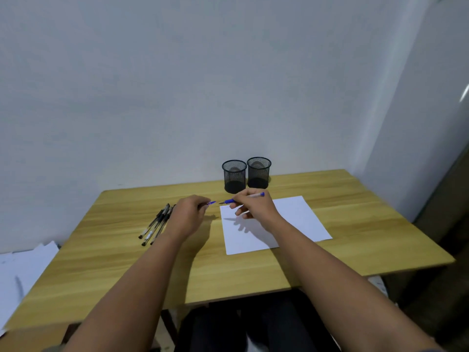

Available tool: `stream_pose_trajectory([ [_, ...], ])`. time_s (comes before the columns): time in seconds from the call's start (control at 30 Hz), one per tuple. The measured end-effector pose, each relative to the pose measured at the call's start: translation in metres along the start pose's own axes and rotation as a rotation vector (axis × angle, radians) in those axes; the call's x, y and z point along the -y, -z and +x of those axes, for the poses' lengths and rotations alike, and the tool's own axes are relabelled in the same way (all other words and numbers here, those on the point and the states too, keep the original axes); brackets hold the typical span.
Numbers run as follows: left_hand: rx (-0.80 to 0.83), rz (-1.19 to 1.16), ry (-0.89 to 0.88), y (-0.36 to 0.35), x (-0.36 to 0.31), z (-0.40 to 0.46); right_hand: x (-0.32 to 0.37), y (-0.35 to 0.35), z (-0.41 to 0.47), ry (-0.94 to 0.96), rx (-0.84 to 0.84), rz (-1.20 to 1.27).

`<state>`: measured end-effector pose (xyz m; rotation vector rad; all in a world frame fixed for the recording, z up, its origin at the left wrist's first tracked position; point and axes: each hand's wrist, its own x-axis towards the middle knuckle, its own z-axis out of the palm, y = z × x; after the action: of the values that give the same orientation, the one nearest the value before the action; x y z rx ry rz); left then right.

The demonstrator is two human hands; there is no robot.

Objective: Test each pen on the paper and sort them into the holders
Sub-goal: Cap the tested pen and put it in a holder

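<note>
Gripping blue pen point(244, 197), right hand point(253, 207); left hand point(189, 214) pinching cap point(211, 203), mostly hidden

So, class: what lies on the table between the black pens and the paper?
In the head view, the left hand holding the blue cap sits between the black pens and the paper; the table there is otherwise bare.

Two mesh holders point(246, 175), one paper sheet point(274, 223), one blue pen point(243, 198), roughly four black pens point(156, 224).
</note>
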<state>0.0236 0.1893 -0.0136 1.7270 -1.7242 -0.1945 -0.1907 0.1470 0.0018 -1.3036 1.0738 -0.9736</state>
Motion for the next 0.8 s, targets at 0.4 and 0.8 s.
stream_pose_trajectory([
  [0.4,0.055,-0.149,-0.073,0.009,-0.048,-0.018,0.017,0.01,-0.035,0.014,0.038,0.079],
  [0.8,-0.041,-0.984,0.293,0.022,-0.08,-0.022,0.014,0.042,-0.049,-0.18,0.129,0.261],
])
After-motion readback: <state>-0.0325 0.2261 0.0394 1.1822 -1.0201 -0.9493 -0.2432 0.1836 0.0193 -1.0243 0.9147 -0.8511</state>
